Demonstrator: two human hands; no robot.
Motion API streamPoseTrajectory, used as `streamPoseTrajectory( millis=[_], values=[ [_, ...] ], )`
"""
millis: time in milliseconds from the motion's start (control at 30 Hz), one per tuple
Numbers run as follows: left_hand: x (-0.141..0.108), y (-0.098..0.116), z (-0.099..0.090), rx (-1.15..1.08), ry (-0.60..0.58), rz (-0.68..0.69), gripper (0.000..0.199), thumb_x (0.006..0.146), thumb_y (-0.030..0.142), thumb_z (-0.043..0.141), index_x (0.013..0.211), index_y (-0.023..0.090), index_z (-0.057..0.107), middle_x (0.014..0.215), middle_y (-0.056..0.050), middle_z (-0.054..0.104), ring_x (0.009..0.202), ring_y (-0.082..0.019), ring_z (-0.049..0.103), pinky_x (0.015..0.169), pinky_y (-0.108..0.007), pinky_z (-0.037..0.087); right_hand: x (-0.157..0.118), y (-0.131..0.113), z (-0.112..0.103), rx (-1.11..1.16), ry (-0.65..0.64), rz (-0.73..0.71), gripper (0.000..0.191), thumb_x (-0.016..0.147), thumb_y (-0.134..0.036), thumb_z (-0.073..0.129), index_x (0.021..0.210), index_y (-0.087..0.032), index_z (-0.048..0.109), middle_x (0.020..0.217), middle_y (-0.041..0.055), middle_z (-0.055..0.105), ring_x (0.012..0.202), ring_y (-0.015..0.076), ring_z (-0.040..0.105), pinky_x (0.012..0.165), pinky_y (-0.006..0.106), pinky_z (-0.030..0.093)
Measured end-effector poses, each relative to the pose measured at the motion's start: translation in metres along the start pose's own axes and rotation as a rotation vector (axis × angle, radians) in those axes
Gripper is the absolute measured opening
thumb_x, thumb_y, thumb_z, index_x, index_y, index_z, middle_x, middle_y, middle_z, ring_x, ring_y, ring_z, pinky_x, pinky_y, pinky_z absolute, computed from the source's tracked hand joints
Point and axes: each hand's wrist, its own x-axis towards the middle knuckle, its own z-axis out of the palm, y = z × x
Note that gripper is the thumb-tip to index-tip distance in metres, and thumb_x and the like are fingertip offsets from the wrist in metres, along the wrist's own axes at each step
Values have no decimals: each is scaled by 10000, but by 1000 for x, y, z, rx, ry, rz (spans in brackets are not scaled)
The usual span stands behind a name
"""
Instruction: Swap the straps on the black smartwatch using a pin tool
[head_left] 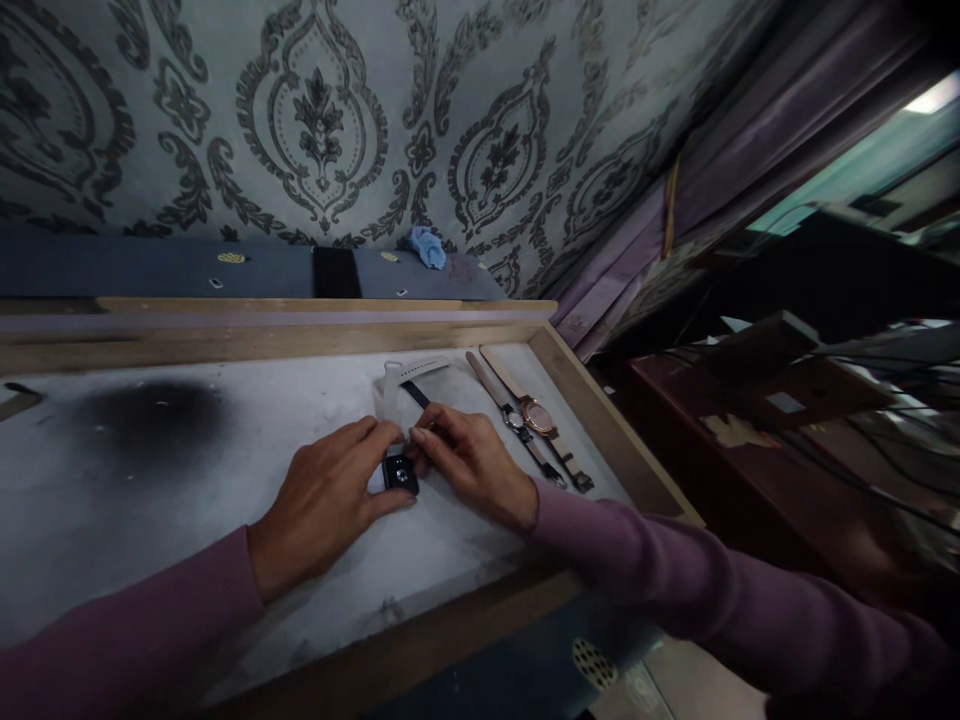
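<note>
A smartwatch (pixel 400 474) with a dark square face and a pale strap is near the middle of a shallow wooden-edged tray (pixel 615 430). My left hand (pixel 330 490) holds it, thumb along its lower edge and fingers at its upper side. My right hand (pixel 469 460) is closed at the watch's upper right side, fingertips pinched together; what is between them is too small to make out. Just beyond the hands are a light strap (pixel 426 369) and a dark strap (pixel 415 393). Right of my right hand lie a rose-gold watch (pixel 537 416) and a smaller watch (pixel 514 420).
A dark phone-like object (pixel 336 272) and a crumpled blue cloth (pixel 427 247) rest on the ledge behind the tray. A dark-tipped item (pixel 21 398) lies at the far left. Cables and boxes crowd a reddish surface (pixel 675 400) at right.
</note>
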Motion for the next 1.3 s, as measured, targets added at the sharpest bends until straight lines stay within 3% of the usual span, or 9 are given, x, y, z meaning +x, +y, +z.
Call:
streamPoseTrajectory(
  millis=[600,967,1300],
  values=[
    [0,0,0,10,2,2,272,807,305,708,1005,231,536,897,16,578,805,-189,567,635,-283,375,0,1,0,-56,-3,-56,184,948,-277,495,787,-190,517,635,-11,613,545,108,601,559,212,469],
    [-1,-1,2,26,25,28,271,807,303,693,1005,231,521,915,6,594,808,-189,580,637,-279,395,2,-6,-1,-332,-50,-213,187,959,-240,471,782,-192,507,635,-14,580,556,112,537,575,226,415],
    [-1,2,-1,5,-6,6,246,813,286,698,992,224,542,913,8,583,813,-194,577,644,-289,389,-2,-3,1,-180,5,-95,175,957,-256,477,790,-207,496,639,-6,632,551,117,614,558,214,462]
  ],
)
